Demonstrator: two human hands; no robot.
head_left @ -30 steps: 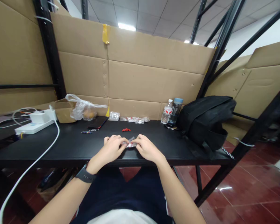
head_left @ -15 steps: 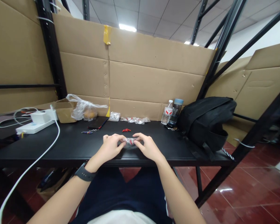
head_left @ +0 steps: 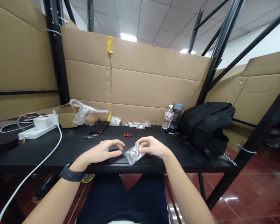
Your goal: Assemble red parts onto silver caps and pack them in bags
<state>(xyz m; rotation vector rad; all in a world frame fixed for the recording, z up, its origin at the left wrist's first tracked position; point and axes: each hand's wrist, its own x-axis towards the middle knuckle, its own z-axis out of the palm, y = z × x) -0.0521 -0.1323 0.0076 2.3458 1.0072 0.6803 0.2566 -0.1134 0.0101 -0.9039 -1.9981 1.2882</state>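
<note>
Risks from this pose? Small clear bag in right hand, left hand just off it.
1. The small clear bag hangs from the right hand by a fingertip pinch near the table edge; a slip could drop it to the floor.
2. The left hand is open and off the bag, so nothing backs up that grip.

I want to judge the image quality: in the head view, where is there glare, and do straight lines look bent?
Head view: ceiling light is blown out white; the red floor shows a bright reflection; shelf posts lean and bow toward the edges; the small clear bag in the right hand glints slightly.
</note>
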